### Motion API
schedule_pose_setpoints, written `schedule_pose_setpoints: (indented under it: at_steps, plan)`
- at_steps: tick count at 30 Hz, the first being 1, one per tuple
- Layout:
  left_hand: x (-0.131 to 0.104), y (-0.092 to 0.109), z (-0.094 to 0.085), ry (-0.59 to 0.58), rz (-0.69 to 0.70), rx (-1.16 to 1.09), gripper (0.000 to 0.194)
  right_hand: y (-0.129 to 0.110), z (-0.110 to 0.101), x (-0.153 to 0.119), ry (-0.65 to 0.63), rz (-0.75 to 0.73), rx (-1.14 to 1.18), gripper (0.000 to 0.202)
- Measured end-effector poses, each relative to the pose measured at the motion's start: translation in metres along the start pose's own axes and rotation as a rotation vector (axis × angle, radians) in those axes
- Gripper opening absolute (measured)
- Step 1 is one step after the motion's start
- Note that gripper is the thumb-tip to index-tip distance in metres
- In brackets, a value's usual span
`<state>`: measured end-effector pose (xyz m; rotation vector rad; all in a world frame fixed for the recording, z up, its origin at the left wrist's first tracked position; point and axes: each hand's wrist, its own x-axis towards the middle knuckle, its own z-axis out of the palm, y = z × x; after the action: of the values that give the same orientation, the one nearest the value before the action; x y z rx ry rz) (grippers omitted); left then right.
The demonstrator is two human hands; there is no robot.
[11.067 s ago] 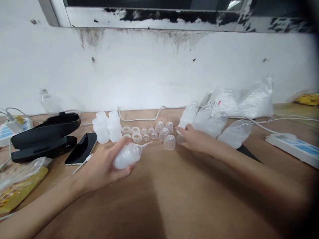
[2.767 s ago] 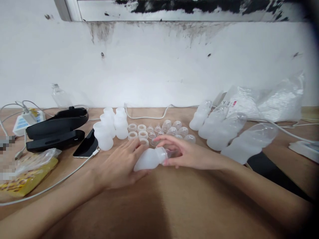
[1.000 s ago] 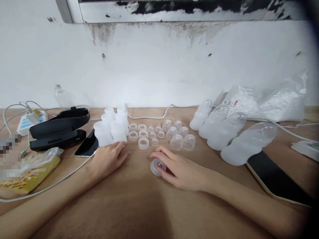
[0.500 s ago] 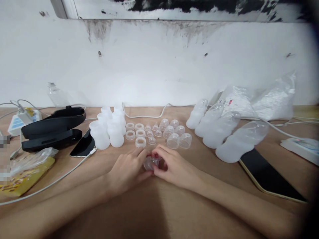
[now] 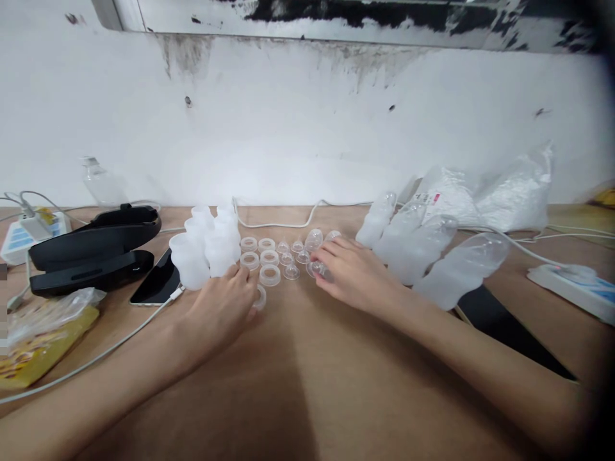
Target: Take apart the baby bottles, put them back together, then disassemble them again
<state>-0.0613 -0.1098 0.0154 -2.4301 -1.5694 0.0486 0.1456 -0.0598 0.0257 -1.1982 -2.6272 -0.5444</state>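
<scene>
1. Across the desk (image 5: 259, 384), as the head view shows it, plastic bottle parts sit in groups: milky bottle bodies (image 5: 189, 262) at the left, then rings (image 5: 270, 280), small teats (image 5: 291, 273) and domed covers (image 5: 314, 237).

2. At the near end of the rings, the left hand (image 5: 223, 294) rests low, its fingers bent down over a loose ring (image 5: 261, 298). They seem to touch it, but I cannot tell whether they grip or have let go.

3. Among the domed covers, the right hand (image 5: 355, 269) reaches in with curved fingers around a clear dome (image 5: 316, 269). Whether they pinch it or merely hover is unclear, and the hand hides some covers behind it.

4. Right of that hand, four closed bottles (image 5: 444, 272) are whole, covers on; they slant in the picture, and I cannot tell whether they truly tilt.

5. By my judgement, the work stands partway: several bottles' parts lie separate, mostly in neat groups; the loose ring is just outside its group's rows, and the four closed bottles form a set of their own.
</scene>
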Motion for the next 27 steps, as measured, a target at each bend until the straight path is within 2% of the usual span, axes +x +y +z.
schedule_pose_setpoints:
  at_steps: [2,5,18,21,24,27]
  plan:
    - [0.000,-0.001,0.004,-0.004,-0.006,0.076,0.015,0.001,0.005,0.006,-0.056,-0.042,-0.114,0.019]
    - [0.000,-0.001,0.005,-0.010,-0.024,0.127,0.013,0.000,0.015,0.015,-0.101,-0.059,-0.167,0.021]
    - [0.006,-0.007,0.016,0.005,-0.060,0.116,0.018,-0.002,0.029,0.021,-0.143,-0.049,-0.130,0.020]
    - [0.008,-0.008,0.017,0.021,-0.048,0.125,0.018,0.000,0.021,0.015,-0.076,-0.016,-0.103,0.024]
    - [0.008,-0.008,0.017,0.029,-0.044,0.118,0.020,0.009,0.000,0.003,0.016,0.042,-0.089,0.027]
    - [0.008,-0.008,0.015,0.025,-0.057,0.093,0.021,0.030,-0.028,-0.020,0.072,0.221,-0.172,0.028]
